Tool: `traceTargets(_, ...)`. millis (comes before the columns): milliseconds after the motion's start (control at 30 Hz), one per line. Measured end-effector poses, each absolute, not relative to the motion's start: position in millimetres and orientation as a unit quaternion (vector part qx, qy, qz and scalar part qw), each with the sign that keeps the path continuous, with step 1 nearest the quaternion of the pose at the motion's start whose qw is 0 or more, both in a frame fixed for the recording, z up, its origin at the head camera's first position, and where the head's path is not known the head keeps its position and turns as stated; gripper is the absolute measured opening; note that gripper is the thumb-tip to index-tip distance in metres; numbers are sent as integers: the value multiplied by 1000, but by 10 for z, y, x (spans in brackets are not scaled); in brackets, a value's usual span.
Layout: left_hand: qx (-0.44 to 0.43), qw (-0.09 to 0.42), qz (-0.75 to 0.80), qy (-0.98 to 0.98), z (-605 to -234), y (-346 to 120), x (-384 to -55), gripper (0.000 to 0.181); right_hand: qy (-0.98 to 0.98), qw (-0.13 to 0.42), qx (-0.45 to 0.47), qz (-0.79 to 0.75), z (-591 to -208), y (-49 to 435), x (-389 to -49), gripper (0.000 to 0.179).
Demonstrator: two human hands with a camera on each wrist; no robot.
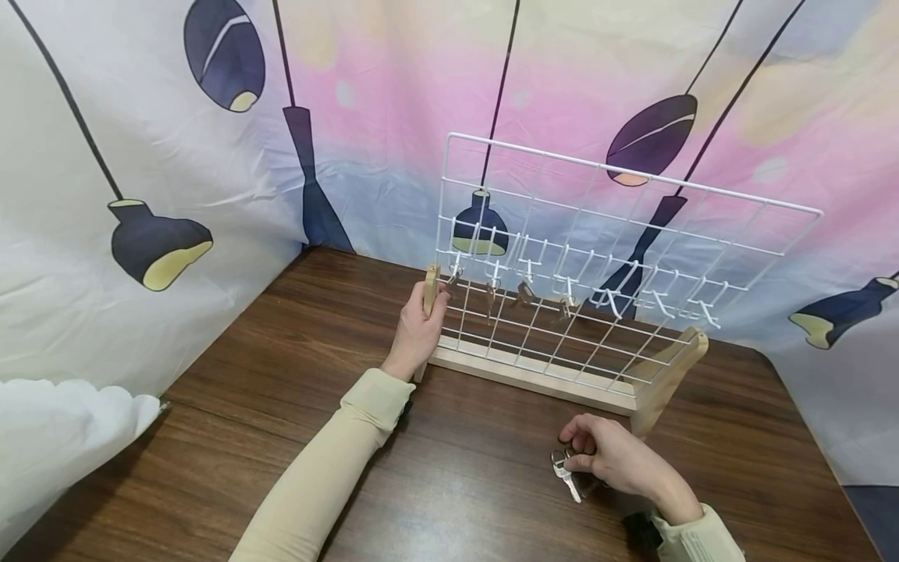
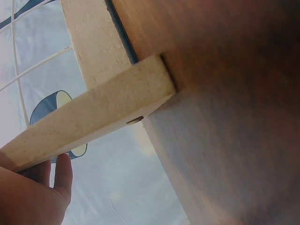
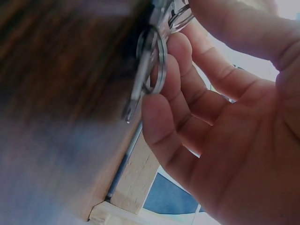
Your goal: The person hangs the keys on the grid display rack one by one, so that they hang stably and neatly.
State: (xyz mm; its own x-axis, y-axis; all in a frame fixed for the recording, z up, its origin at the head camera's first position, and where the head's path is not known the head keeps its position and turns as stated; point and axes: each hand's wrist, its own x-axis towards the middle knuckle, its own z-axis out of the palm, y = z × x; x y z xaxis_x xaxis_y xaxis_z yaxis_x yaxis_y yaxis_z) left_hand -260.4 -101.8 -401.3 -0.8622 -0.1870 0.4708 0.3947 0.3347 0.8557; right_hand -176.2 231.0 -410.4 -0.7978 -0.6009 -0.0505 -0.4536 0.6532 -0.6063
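ok so my left hand (image 1: 417, 329) grips the rack (image 1: 535, 376) at its 9 o'clock, right hand (image 1: 625, 460) pinches keys (image 1: 567, 478) around 5

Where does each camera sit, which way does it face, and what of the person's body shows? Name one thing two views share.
Head: on the person's head, facing forward and down at the wire rack and table; left hand, right hand and both sleeves show.
Left wrist: on that wrist, facing the rack's wooden side piece; part of the left hand shows.
Right wrist: on that wrist, facing a key and ring; palm and fingers show.
Shared: head and right wrist both show the key.
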Motion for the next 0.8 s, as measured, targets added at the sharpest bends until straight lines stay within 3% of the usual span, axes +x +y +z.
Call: traceTargets(800, -60, 252, -577, -774, -4007, -1013, -2593, 30, 900, 117, -273, -320, -4081, 2319, -1787, 21)
